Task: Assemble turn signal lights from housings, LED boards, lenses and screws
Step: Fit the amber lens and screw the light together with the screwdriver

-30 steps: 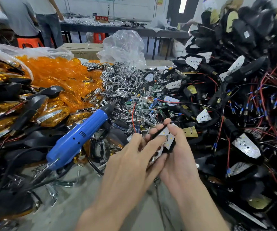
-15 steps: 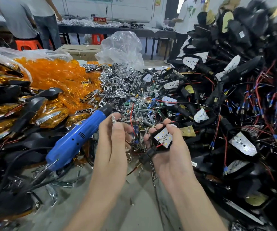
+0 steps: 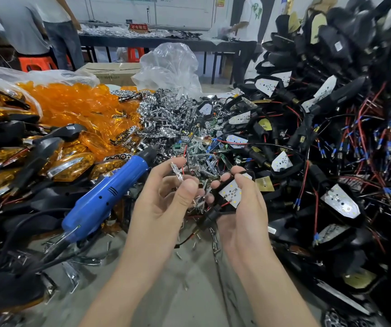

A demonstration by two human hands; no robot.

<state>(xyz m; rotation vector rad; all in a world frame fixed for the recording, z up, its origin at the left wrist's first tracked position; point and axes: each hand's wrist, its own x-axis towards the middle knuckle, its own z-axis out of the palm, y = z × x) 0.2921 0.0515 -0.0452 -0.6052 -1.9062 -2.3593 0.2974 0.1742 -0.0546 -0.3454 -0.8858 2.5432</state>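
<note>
Cluttered counter (image 3: 189,296) below, my left grip (image 3: 164,204) pinches a small clear piece (image 3: 175,170) just left of my right grip (image 3: 244,215), which is curled round a black housing (image 3: 213,214) holding a white board (image 3: 233,191).

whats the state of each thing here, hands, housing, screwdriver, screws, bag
left hand: pinching a small clear part
right hand: gripping a black housing
LED board: sitting in the black housing, face up, no lens over it
blue screwdriver: lying unheld on the pile
screws: loose on the table
clear bag: crumpled, standing up
</note>
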